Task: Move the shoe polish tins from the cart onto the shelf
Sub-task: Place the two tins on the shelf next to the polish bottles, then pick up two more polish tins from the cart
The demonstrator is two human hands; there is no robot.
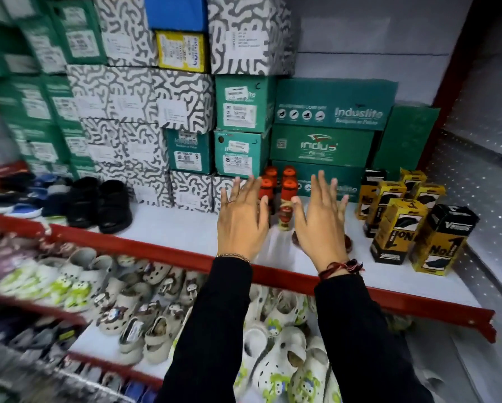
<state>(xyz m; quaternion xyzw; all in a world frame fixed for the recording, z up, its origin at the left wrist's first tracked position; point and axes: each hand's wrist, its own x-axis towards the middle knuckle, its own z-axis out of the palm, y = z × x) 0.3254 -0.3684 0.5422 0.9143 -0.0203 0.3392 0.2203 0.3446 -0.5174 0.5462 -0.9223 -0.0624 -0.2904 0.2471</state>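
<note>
Both my hands hover flat over the white shelf (185,228) with fingers spread and nothing in them. My left hand (241,216) and my right hand (319,219) flank a small stack of round red-and-cream polish tins (284,218) standing on the shelf. A dark reddish tin (348,242) peeks out from under my right hand, mostly hidden. Behind the stack stand several red-capped polish bottles (289,184). The cart is out of sight.
Yellow-and-black polish cartons (398,225) stand at the shelf's right. Green and patterned shoe boxes (244,112) are stacked along the back. Black shoes (98,205) sit at the left. A red shelf lip (273,274) runs in front, with white clogs (273,344) on the tier below.
</note>
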